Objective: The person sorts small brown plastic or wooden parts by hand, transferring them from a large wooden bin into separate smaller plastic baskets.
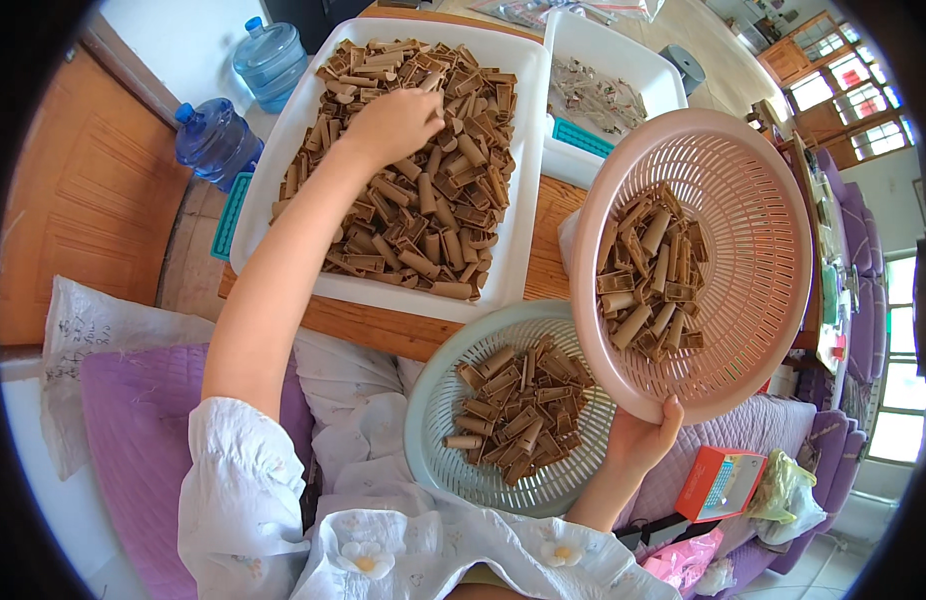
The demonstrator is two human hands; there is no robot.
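Note:
My left hand (398, 125) reaches into a large white tray (518, 240) heaped with brown half-round plastic pieces (423, 205). Its fingers are closed on one brown plastic piece (434, 82) near the far side of the heap. With my right hand (645, 437) I grip the near rim of a pink slotted basket (748, 290), which is tilted, its brown pieces (658, 270) gathered on the left side. Partly beneath it sits a pale green slotted basket (428, 440) on my lap, also holding several such pieces (528, 410).
Behind the pink basket stands a white bin (623, 50) with small metallic parts (593, 95). The trays rest on a wooden table (383, 332). Two blue water jugs (218, 140) stand at the far left. A red box (721, 485) and plastic bags (783, 495) lie at the right on purple seating.

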